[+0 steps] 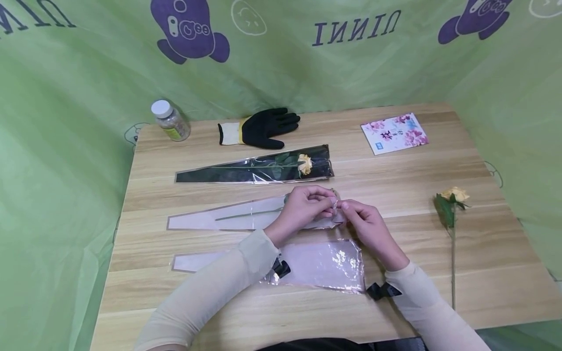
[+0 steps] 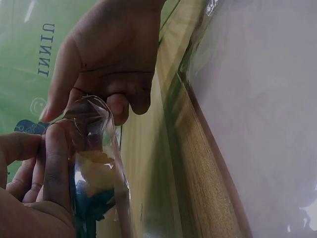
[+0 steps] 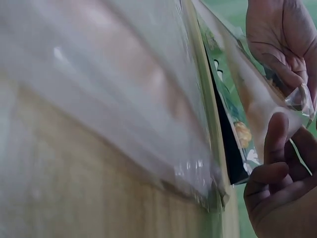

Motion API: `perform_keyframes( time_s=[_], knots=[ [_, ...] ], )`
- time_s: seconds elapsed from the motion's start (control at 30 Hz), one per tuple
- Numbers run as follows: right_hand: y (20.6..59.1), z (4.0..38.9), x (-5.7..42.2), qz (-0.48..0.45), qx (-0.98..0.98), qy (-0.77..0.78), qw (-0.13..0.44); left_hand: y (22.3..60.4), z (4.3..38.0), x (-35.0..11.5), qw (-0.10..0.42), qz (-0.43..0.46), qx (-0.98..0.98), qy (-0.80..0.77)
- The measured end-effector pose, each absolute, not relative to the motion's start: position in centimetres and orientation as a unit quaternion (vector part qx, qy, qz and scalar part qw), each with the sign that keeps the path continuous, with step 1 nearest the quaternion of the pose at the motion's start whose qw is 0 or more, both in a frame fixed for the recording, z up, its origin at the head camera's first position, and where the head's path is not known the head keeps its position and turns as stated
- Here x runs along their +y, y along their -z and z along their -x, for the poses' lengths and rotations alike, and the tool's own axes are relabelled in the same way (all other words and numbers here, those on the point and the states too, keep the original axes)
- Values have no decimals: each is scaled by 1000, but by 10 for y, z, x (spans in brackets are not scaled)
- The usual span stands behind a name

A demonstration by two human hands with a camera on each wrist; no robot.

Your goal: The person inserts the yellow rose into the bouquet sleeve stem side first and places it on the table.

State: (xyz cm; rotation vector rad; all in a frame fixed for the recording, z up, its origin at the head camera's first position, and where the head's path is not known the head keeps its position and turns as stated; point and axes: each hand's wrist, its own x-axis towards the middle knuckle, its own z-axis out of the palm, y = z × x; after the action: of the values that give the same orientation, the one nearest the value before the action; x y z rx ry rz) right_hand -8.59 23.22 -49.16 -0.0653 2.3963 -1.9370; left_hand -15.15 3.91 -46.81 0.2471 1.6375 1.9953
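Observation:
A pale flower sleeve (image 1: 184, 223) of clear film lies across the middle of the table, a green stem inside it. At its wide right end my left hand (image 1: 305, 207) pinches the film edge between thumb and fingers. My right hand (image 1: 371, 226) grips the same end from the other side, its thumb and fingertips at the film. Through the clear film in the left wrist view shows a yellow rose (image 2: 96, 171) with dark green leaves, just below the bunched mouth. The fingers hide much of this end in the head view.
Nearer the body lies another pale sleeve (image 1: 322, 265), flat, under the left forearm. Behind are a black sleeve (image 1: 232, 171) holding a yellow rose, a black work glove (image 1: 268, 127), a white-capped jar (image 1: 173, 124) and a floral card (image 1: 395, 134). A loose rose (image 1: 454, 195) lies right.

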Motion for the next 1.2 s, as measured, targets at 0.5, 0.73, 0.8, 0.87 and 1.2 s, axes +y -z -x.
perform_keyframes(
  time_s=[0.5, 0.73, 0.8, 0.87, 1.2],
  knots=[
    [488, 85, 230, 93, 736, 656, 139, 467, 150, 39, 263, -97, 596, -752],
    [489, 87, 229, 84, 734, 652, 170, 466, 149, 39, 263, -93, 595, -753],
    [489, 89, 229, 86, 735, 649, 179, 465, 149, 38, 263, -93, 597, -752],
    [489, 91, 230, 89, 736, 647, 182, 466, 150, 38, 263, -93, 598, -751],
    [487, 93, 256, 40, 786, 610, 91, 474, 163, 36, 253, -80, 618, -740]
  ],
)
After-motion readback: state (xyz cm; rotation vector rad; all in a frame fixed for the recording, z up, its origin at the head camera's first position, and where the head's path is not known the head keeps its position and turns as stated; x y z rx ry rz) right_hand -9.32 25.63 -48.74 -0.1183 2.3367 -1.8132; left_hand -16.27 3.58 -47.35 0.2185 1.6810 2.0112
